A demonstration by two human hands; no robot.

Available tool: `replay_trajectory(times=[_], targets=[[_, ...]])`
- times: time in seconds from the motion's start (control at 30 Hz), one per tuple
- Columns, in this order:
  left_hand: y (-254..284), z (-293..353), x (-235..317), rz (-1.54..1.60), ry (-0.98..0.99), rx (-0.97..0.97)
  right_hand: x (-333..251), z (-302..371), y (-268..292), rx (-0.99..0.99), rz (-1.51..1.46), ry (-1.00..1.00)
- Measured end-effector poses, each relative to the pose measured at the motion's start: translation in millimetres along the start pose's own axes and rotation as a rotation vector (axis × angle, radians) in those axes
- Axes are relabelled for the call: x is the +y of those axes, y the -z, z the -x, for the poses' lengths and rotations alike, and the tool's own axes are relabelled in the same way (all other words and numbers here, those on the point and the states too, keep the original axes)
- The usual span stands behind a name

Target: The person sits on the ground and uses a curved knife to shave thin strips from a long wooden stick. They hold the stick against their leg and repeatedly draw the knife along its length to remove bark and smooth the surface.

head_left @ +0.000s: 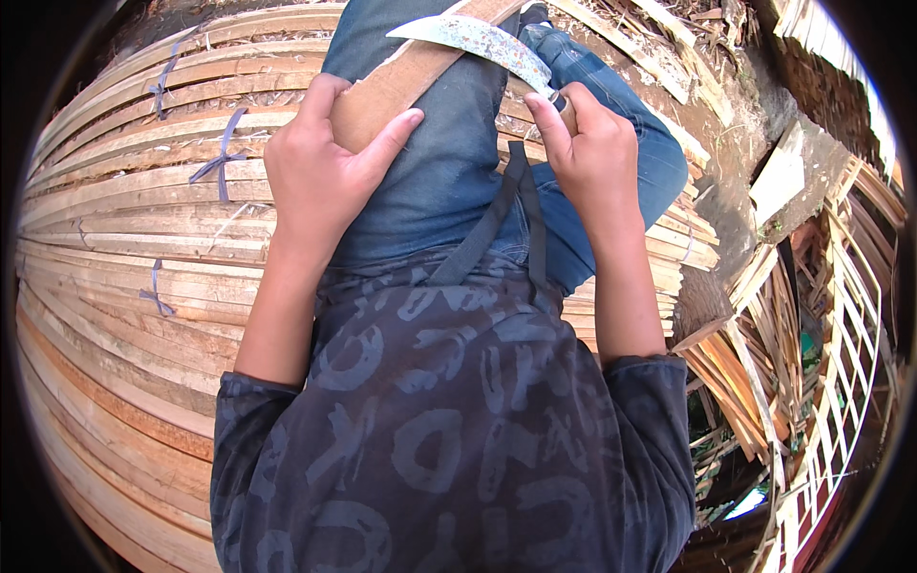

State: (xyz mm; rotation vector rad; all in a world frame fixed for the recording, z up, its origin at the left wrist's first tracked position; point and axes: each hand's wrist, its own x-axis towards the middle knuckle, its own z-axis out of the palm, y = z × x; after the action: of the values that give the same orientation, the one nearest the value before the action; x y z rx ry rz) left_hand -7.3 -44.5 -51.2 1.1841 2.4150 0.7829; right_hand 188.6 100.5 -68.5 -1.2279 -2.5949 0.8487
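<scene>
A flat brown wooden board [394, 94] slants over my thigh, its near end gripped by my left hand [323, 162] with the thumb on top. My right hand [594, 143] is closed round the handle of a sickle [492, 46]. The sickle's curved, speckled metal blade lies across the board's upper face, its tip pointing left. Most of the handle is hidden in my fingers. The board's far end runs out past the top of the picture.
Long bundles of wooden strips [143, 220], tied with purple cord [223, 158], spread along the left under me. Wood offcuts [669, 57] litter the ground ahead. At the right are a flat grey stone [807, 177], loose slats [740, 382] and a pale lattice [841, 382].
</scene>
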Motion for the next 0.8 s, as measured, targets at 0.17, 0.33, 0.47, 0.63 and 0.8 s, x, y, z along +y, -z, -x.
replay_trajectory(times=[0.17, 0.33, 0.47, 0.63, 0.8], targets=[[1.8, 2.0, 1.7, -0.005, 0.018, -0.035, 9.1, -4.9, -2.8, 0.038, 0.036, 0.050], [-5.1, -0.4, -2.0, 0.037, -0.019, 0.040, 16.2, -11.2, 0.4, 0.048, 0.082, 0.066], [-5.3, -1.5, -1.1, 0.028, -0.024, 0.045, 21.0, -16.8, 5.0, 0.078, 0.135, 0.121], [-4.0, -2.0, -1.2, 0.016, -0.020, 0.026, 38.1, -26.2, 14.5, 0.099, 0.197, 0.049], [-5.1, -2.5, 0.3, 0.023, -0.002, 0.023, 48.0, -30.2, 18.9, 0.149, 0.214, 0.096]])
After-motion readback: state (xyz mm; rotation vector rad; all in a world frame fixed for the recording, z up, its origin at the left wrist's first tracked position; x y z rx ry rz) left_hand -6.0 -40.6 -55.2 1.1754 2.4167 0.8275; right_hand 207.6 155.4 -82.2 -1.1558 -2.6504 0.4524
